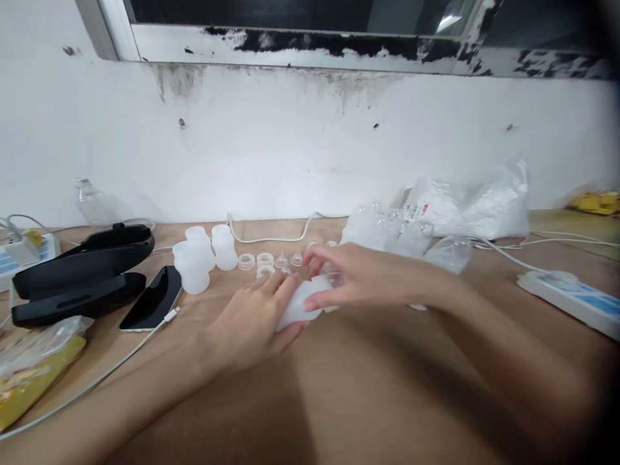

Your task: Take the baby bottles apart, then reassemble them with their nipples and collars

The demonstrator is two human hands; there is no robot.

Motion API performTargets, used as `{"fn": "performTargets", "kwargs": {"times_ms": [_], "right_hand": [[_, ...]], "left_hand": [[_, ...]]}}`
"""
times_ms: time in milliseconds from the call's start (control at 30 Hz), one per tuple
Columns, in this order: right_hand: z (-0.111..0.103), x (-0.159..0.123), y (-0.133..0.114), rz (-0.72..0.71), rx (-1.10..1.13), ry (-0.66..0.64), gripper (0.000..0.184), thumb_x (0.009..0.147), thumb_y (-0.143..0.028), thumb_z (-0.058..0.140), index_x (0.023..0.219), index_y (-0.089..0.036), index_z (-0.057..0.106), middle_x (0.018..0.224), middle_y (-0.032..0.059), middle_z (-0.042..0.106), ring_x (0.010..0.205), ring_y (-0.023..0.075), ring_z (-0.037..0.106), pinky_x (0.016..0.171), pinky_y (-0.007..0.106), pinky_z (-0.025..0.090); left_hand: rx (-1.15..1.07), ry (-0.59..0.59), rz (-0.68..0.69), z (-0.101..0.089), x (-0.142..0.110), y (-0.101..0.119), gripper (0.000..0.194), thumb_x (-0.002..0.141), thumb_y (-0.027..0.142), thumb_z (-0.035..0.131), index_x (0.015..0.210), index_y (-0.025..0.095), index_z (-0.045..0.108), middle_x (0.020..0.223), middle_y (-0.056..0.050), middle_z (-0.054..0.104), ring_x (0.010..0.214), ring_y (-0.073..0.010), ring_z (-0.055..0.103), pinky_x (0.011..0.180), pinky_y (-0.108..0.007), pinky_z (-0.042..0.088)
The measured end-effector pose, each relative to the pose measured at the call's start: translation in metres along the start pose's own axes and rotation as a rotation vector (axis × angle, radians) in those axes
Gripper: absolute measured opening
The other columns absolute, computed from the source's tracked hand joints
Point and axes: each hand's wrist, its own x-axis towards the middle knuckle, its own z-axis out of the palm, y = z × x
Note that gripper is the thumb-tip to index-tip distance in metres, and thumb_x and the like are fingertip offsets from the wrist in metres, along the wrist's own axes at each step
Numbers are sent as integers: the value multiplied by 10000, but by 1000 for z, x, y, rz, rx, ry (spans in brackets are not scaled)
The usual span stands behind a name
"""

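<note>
A white wall fills the back, stained below a window whose frame, along the top of the frame, shows patchy black and white paint. Below it runs a brown worktop.

At the far left sits a power strip with a plug in it; a yellow packet lies in the lower left. A clear bottle leans near the wall, behind an open black case. Just right of the case lies a phone, dark screen up, and a white cable curves past it, its connector near the phone's lower right corner.

Left of centre, white cups stand in a close group. Next come clear rings and, near the middle, small clear domes.

At the centre, the left hand grips the held cup, which is white and tilted, its right end raised. The right hand reaches over that end, thumb against the cup, fingers curled above beside a clear piece; whether it clasps either one cannot be told.

Beyond the right hand is a heap of clear parts, then a white bag by the wall. A second strip lies at the right, below a yellow bundle at the right edge.
</note>
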Motion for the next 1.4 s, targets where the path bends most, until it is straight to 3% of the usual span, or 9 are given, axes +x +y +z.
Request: {"fn": "performTargets", "kwargs": {"times_ms": [200, 300, 433, 533, 633, 733, 800, 1033, 1400], "right_hand": [[41, -7, -9, -15, 62, -194, 445, 543, -574, 646, 820, -226, 637, 677, -2, 638, 585, 161, 575, 476, 231, 366], [51, -23, -3, -29, 16, -141, 550, 522, -552, 673, 974, -244, 617, 726, 10, 647, 648, 185, 588, 523, 247, 384], [46, -43, 29, 131, -209, 2, 776, 554, -645, 590, 1175, -188, 494, 705, 50, 616, 656, 229, 569, 516, 283, 383], [40, -47, 45, 106, -337, 24, 667, 682, -641, 463, 1156, -172, 476, 850, 93, 604, 683, 232, 571, 545, 307, 393], [41, -40, 51, 123, -494, 35, 450, 845, -419, 336, 1189, -147, 435, 972, 146, 560, 696, 233, 578, 555, 326, 392], [45, -29, 57, 249, -618, -43, 429, 818, -260, 414, 1228, -137, 390, 931, 153, 574, 701, 259, 589, 533, 323, 381], [48, -23, 62, 313, -654, -41, 456, 780, -276, 495, 1202, -132, 400, 902, 142, 585, 702, 270, 595, 523, 316, 378], [56, -5, 69, 447, -764, 213, 384, 777, -361, 527, 1052, -103, 457, 967, 153, 530, 692, 280, 608, 473, 301, 377], [69, 14, 93, 434, -623, 349, 394, 771, -276, 544, 1118, -129, 431, 1038, 138, 476, 674, 225, 601, 510, 300, 418]], "left_hand": [[-44, -200, 140, -4, -19, 0, 464, 757, 290, 490, 1196, 184, 380, 1031, -92, 572, 815, -269, 589, 587, -331, 476], [-187, -239, 151, -5, -41, -5, 440, 770, 289, 482, 1196, 246, 381, 1039, -58, 585, 821, -233, 591, 647, -319, 478], [-84, -112, -16, 1, -64, -24, 418, 775, 367, 472, 1181, 284, 426, 968, -54, 633, 803, -256, 605, 700, -364, 462], [-94, 18, -119, 11, -67, -29, 464, 764, 413, 470, 1204, 282, 405, 985, -51, 635, 841, -270, 597, 746, -398, 448], [-164, 142, -157, 20, -60, -25, 440, 763, 403, 467, 1178, 268, 413, 1001, -46, 630, 885, -264, 584, 766, -391, 442], [-204, 189, -155, 24, -56, -23, 422, 765, 393, 467, 1162, 260, 407, 1040, -47, 615, 908, -258, 576, 748, -373, 449], [-222, 208, -154, 26, -56, -24, 423, 768, 389, 465, 1165, 261, 393, 1054, -48, 607, 909, -254, 574, 739, -365, 454], [-282, 247, -116, 32, -58, -28, 415, 771, 371, 467, 1159, 262, 372, 1088, -49, 587, 930, -250, 567, 744, -359, 459], [-261, 188, -144, 26, -58, -25, 399, 768, 369, 467, 1135, 222, 414, 1046, -50, 604, 908, -241, 575, 706, -336, 481]]}}
